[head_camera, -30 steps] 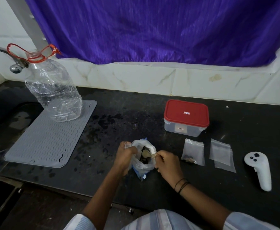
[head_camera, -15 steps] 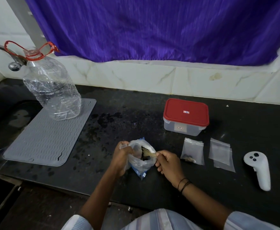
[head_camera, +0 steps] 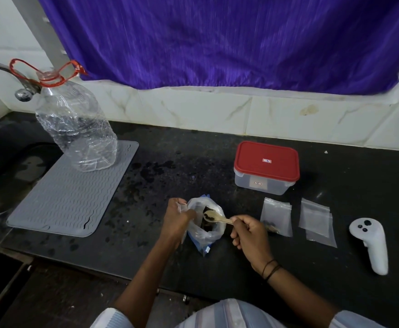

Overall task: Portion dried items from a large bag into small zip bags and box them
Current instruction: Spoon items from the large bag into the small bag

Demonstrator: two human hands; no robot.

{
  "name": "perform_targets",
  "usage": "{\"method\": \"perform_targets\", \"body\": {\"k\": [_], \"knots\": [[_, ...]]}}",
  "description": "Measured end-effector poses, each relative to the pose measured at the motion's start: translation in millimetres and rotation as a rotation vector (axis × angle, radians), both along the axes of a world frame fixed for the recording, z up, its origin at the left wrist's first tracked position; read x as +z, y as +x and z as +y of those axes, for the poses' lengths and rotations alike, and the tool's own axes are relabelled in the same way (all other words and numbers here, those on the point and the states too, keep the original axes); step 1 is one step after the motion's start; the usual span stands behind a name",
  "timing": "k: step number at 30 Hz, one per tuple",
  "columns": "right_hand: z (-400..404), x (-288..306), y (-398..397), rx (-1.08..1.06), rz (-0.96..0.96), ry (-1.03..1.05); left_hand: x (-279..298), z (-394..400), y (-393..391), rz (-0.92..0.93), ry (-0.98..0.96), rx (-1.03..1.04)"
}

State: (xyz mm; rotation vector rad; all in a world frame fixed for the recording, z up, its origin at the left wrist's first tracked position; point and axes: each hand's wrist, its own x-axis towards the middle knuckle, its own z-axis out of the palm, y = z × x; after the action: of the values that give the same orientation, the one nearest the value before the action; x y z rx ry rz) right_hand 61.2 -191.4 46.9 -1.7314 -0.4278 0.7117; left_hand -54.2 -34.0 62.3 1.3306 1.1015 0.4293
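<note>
The wooden spoon [head_camera: 217, 217] handle end is hidden inside the right hand [head_camera: 248, 235]. The large bag [head_camera: 205, 223] contents are dark and too small to identify. The sink [head_camera: 9, 176] and tap [head_camera: 2, 72] are cut off by the left edge. The container [head_camera: 266, 168] labels are illegible.

A purple curtain [head_camera: 229, 41] hangs across the top of the frame above a white marble-tiled wall [head_camera: 193, 112]. Below it runs a black, speckled tabletop [head_camera: 170, 176].
</note>
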Motion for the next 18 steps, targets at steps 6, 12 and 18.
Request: {"method": "perform_targets", "body": {"k": [6, 12, 18], "knots": [[-17, 33, 4, -0.057, 0.041, 0.064, 2, 0, -13, 0.039, 0.431, 0.021], [-18, 83, 3, -0.045, 0.041, 0.174, 11, -3, -16, 0.051, 0.79, -0.141], [-9, 106, -4, 0.055, -0.032, 0.159, 22, -17, -5, 0.087, 0.942, -0.22]]}}
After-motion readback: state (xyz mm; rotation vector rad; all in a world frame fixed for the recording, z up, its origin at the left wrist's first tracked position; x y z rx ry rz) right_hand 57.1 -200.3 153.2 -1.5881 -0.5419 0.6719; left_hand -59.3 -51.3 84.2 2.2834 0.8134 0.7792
